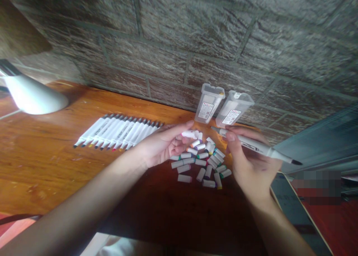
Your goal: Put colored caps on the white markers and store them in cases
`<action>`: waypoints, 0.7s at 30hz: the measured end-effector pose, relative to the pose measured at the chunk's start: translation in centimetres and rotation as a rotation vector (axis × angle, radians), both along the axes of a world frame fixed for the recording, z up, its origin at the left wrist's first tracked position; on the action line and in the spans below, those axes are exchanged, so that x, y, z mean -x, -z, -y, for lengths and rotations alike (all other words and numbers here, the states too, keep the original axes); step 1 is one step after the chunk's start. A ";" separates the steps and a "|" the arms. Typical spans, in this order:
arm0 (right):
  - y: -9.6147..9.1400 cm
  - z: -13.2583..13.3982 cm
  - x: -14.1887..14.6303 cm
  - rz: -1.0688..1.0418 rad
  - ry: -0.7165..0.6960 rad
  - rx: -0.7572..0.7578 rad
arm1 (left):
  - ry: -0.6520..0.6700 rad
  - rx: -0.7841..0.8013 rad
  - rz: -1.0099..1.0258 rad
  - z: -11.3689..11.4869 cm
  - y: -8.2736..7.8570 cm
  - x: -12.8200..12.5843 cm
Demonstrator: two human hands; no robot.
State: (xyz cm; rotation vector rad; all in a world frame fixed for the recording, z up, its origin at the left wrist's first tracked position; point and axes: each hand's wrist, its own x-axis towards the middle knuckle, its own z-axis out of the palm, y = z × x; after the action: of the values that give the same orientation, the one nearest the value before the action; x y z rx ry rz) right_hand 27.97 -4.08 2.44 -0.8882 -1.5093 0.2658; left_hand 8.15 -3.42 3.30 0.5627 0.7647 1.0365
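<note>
My left hand [165, 144] pinches a white marker cap [190, 134] between thumb and fingers, its open end turned right. In my right hand [248, 155] lies an uncapped white marker [253, 145], held slanting, with a grey tip toward the cap and a dark tip at the lower right. Cap and marker are apart. Below and between the hands is a loose heap of white caps [201, 162] with coloured ends. Left of my left hand, a row of uncapped white markers [112, 131] lies side by side; my hand hides its right end.
Two clear plastic cases [209, 103] with labels stand against the stone-block wall [167, 36]. A lamp with a white base [36, 95] is at the far left of the wooden table [41, 159]. Beside my right forearm lies a dark flat tablet-like device [296, 215].
</note>
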 end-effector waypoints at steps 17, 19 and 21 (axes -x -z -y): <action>-0.1 -0.1 0.1 -0.076 -0.020 0.048 | 0.081 0.025 -0.014 0.0 0.2 0.2; -0.1 -0.1 0.1 -0.096 -0.037 0.058 | 0.083 0.024 0.000 0.0 0.2 0.1; 0.0 -0.1 0.2 -0.115 -0.068 0.064 | 0.098 0.015 0.010 -0.1 0.2 0.1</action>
State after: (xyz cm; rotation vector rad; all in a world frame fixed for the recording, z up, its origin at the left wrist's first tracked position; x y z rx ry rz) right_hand 27.82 -3.97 2.45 -0.8584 -1.4318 0.4101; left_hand 8.02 -3.37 3.10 0.5762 0.7289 0.9421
